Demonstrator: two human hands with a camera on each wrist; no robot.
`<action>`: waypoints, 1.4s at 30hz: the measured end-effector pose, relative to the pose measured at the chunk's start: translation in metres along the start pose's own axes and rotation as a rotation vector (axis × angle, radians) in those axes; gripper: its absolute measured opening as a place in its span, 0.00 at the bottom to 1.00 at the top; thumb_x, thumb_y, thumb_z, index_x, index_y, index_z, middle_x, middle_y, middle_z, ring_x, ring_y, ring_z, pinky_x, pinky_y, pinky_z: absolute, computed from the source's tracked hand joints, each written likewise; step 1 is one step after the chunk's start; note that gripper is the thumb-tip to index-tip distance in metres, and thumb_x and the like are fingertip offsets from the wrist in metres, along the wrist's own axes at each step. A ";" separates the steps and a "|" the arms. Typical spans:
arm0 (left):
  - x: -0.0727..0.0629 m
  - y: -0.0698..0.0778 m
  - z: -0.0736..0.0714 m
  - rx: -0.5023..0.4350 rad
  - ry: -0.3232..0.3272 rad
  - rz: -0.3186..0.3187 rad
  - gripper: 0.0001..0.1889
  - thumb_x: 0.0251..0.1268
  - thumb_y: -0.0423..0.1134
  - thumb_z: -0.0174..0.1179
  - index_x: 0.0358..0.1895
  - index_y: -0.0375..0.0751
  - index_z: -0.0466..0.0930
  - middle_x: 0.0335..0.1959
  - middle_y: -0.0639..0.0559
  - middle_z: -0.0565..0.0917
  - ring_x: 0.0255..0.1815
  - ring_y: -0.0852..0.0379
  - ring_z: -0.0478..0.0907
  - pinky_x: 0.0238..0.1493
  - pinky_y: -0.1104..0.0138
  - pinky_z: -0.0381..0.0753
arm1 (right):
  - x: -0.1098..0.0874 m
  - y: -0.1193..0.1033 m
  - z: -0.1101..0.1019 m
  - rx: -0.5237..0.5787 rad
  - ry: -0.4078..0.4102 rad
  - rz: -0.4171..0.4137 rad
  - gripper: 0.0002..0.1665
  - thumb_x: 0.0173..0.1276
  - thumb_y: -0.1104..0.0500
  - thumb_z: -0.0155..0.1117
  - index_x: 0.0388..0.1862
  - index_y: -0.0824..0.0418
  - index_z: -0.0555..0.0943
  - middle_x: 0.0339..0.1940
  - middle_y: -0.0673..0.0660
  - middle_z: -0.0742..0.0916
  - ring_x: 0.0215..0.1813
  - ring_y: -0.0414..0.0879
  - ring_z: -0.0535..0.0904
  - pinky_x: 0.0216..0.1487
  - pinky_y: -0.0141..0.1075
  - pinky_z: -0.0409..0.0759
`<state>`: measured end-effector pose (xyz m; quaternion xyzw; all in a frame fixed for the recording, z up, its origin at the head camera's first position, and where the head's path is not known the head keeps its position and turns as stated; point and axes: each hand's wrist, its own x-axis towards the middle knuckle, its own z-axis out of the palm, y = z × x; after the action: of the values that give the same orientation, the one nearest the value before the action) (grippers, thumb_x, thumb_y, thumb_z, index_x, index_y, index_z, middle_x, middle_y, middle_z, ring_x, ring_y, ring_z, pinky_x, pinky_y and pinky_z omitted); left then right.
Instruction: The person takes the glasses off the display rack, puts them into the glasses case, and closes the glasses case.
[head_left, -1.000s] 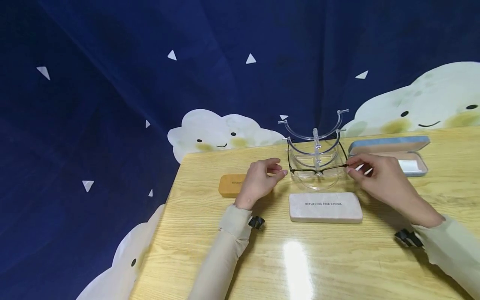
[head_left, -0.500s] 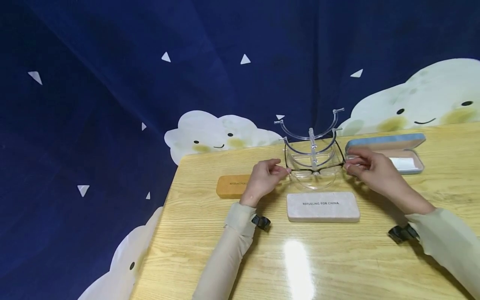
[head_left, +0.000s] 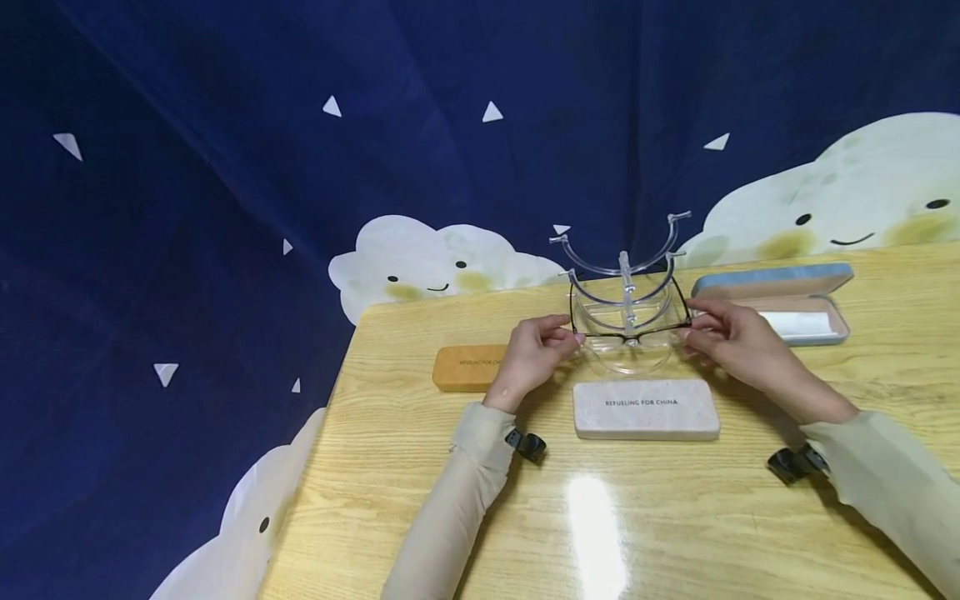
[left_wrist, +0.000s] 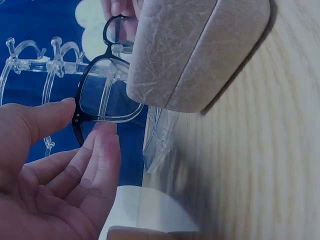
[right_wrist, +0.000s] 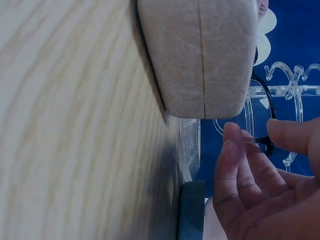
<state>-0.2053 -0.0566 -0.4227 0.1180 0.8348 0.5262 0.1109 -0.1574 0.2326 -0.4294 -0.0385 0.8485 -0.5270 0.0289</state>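
At centre frame, the black-rimmed clear-lens glasses (head_left: 628, 321) sit on the lowest tier of the clear acrylic display stand (head_left: 626, 275). My left hand (head_left: 534, 354) pinches the frame's left corner between thumb and forefinger; my right hand (head_left: 738, 340) pinches the right corner likewise. I judge an even, level hold on both corners best, keeping the temples free of the stand's curved arms. Just below lies a closed pale stone-grey glasses case (head_left: 646, 409), left a tan case (head_left: 468, 367), right an open blue case (head_left: 780, 302), all on the glossy light wooden table (head_left: 675, 517). Behind hangs a navy cloud-printed backdrop (head_left: 225, 167).
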 end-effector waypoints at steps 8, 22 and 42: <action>0.001 0.003 -0.001 -0.044 -0.002 0.022 0.25 0.71 0.35 0.67 0.67 0.28 0.77 0.47 0.35 0.91 0.42 0.44 0.90 0.36 0.72 0.86 | 0.000 -0.004 -0.003 0.013 0.008 -0.018 0.37 0.80 0.62 0.60 0.77 0.80 0.59 0.32 0.32 0.90 0.31 0.34 0.88 0.28 0.34 0.85; -0.005 0.020 -0.011 -0.159 -0.041 0.010 0.27 0.69 0.31 0.68 0.69 0.26 0.75 0.45 0.29 0.90 0.49 0.28 0.87 0.48 0.57 0.92 | -0.010 -0.020 -0.018 0.086 -0.068 0.048 0.39 0.80 0.59 0.61 0.78 0.79 0.59 0.39 0.32 0.91 0.38 0.30 0.89 0.39 0.31 0.89; -0.029 0.047 -0.033 -0.078 -0.093 0.060 0.26 0.68 0.34 0.70 0.67 0.31 0.79 0.45 0.34 0.91 0.35 0.51 0.91 0.45 0.67 0.91 | -0.034 -0.054 -0.031 -0.006 -0.088 0.031 0.40 0.81 0.54 0.61 0.81 0.73 0.59 0.41 0.28 0.90 0.39 0.31 0.90 0.38 0.31 0.87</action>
<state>-0.1843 -0.0741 -0.3646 0.1630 0.8036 0.5555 0.1381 -0.1242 0.2396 -0.3666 -0.0484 0.8485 -0.5217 0.0742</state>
